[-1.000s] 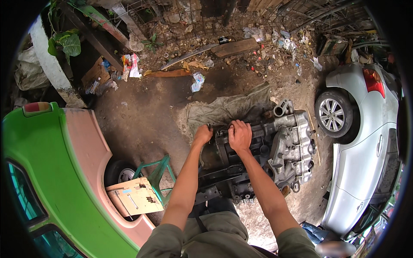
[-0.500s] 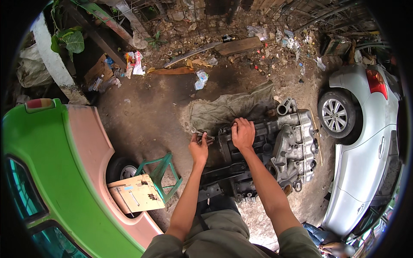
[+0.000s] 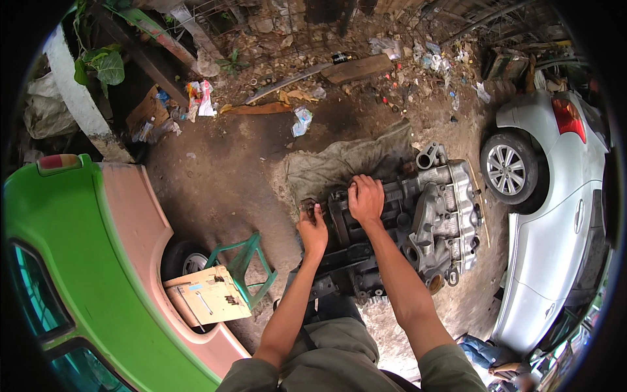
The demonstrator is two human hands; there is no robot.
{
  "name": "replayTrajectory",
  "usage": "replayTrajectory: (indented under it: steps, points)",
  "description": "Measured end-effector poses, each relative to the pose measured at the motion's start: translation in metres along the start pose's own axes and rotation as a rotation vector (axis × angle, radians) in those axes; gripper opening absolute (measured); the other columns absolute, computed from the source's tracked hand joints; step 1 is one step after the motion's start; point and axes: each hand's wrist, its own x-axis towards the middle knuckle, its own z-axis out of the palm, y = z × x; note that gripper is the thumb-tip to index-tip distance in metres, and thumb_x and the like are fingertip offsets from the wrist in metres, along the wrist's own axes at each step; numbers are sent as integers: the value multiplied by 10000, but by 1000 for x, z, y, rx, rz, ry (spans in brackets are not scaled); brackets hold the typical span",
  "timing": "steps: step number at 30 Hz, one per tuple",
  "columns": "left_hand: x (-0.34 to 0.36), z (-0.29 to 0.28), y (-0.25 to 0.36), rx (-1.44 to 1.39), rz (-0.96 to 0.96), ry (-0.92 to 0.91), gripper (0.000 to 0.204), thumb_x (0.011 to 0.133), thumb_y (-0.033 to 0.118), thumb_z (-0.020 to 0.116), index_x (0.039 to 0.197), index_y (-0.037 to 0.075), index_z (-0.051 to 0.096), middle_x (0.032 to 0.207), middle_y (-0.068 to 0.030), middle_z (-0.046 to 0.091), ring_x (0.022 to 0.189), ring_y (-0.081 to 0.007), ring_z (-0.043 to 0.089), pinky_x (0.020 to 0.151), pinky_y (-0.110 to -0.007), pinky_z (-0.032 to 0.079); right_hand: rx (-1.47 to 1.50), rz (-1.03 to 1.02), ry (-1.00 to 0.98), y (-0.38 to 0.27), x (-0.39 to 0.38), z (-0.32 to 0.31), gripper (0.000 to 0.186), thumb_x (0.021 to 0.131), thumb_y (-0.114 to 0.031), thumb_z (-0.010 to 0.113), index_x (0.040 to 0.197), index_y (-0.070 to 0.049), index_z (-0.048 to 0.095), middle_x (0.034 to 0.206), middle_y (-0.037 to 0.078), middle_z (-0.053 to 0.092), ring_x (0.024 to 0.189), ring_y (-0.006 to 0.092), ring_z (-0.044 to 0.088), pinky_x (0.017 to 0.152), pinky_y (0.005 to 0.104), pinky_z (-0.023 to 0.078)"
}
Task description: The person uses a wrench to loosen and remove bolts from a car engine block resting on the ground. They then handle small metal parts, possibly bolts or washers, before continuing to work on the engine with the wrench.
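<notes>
Leftmost, a pale, crumpled sack (image 3: pixel 49 108) sits in the shadows, its contents hidden, above a green car (image 3: pixel 65 261) with a pinkish rear panel, whose wheel arch holds a dark wheel (image 3: pixel 186 260). Next comes a flat cardboard piece (image 3: pixel 209 297), with a silvery wrench-like shape on its face, against a green stool (image 3: pixel 245 258). Further right, a grey-green cloth (image 3: pixel 346 162) is spread on the ground just beyond the engine (image 3: pixel 397 222), which lies in front of the person. The left hand (image 3: pixel 312 227) is at the engine's left end, fingers curled around a small metal piece (image 3: pixel 308 205) whose kind cannot be made out. The right hand (image 3: pixel 366 199) rests on the engine's far edge with bent fingers; whether they grip anything, I cannot tell. At the engine's right, silvery end, a round port (image 3: pixel 426 161) gapes, dark inside. Beyond it are a dark, box-like container (image 3: pixel 506 69), its contents unclear, a silver car (image 3: pixel 555 209) and, near the lower rim, another person (image 3: pixel 486 359).
</notes>
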Motion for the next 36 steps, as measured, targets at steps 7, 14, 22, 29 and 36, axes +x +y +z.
replayTrajectory:
  steps: [7, 14, 22, 29, 36]
  points:
    - [-7, 4, -7, -206, -104, -28, 181, 1060, 114, 532, 1095, -64, 540, 912, -120, 692, 812, -115, 642, 755, -312, 551, 9, -2, 13, -1, 0, -1, 199, 864, -173, 551, 875, -23, 681, 869, 123, 654, 881, 330, 610, 819, 440, 434]
    - [-16, -1, -3, -224, -86, -93, 109, 1055, 56, 512, 1129, -23, 498, 931, -91, 636, 882, -111, 624, 809, -292, 539, 3, -3, 26, -1, 0, 0, 199, 870, -174, 549, 863, -26, 681, 863, 125, 658, 880, 336, 612, 826, 444, 439]
    - [-11, 0, -6, -343, -115, -83, 139, 1054, 56, 521, 1152, -40, 497, 914, -92, 641, 827, -107, 597, 758, -278, 510, 39, 21, -135, -1, -2, -13, 300, 920, -176, 542, 1073, 41, 681, 1027, 190, 669, 1027, 372, 607, 978, 457, 444]
    - [-6, -4, -6, -152, -72, -118, 127, 1049, 47, 528, 1125, -54, 520, 976, -103, 654, 898, -130, 622, 821, -283, 531, -228, -25, -145, 5, -29, -45, 423, 979, -231, 495, 1313, 8, 592, 1480, 189, 491, 1463, 317, 340, 1227, 472, 226]
    - [-8, -2, -6, -217, -5, -121, 106, 1018, -21, 538, 1120, -50, 530, 963, -107, 651, 873, -117, 611, 809, -266, 519, -121, 41, -134, 10, -55, -26, 523, 1012, -220, 412, 1518, -90, 413, 1646, 46, 300, 1541, 228, 207, 1253, 488, 126]
